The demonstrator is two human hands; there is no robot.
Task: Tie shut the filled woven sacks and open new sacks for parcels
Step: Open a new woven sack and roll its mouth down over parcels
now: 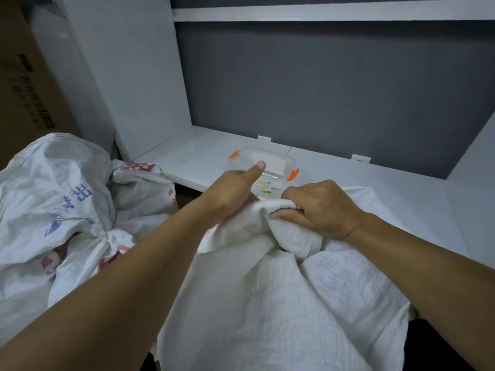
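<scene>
Both hands bunch the plain white woven sack's (267,303) mouth: right hand (318,207) clenched on the roll, left hand (233,191) gripping with thumb raised; best gathered tightly before knotting.

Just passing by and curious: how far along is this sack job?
Done: the printed white woven sack on the left is knotted shut. In hand: the left hand and right hand bunch the top of a plain white woven sack; no knot shows yet. Left: tying it, then opening new sacks.
</scene>
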